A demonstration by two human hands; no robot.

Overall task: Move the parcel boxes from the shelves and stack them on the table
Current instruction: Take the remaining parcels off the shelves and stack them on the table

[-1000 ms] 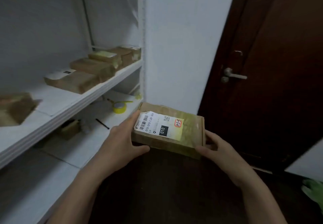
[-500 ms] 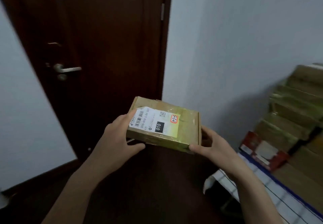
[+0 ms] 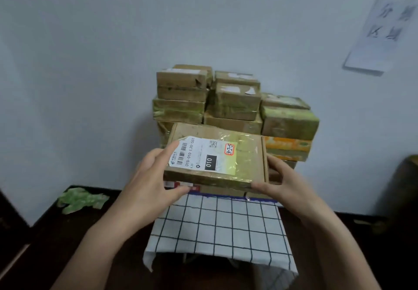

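Now turned from door to desk [image 3: 217, 222], lower centre, so only the placing remains. Left hand [image 3: 147, 181] grips one box [image 3: 217, 156] at mid-frame, right hand [image 3: 287, 183] gripping its other end, just before the stack [image 3: 233, 102]. Counted: two hands, one carried box, about a dozen stacked, lower ones hidden.

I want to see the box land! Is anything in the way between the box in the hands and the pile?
Nothing visible is in the way. The left hand and right hand hold the parcel box right in front of the stacked boxes, above the checked cloth.
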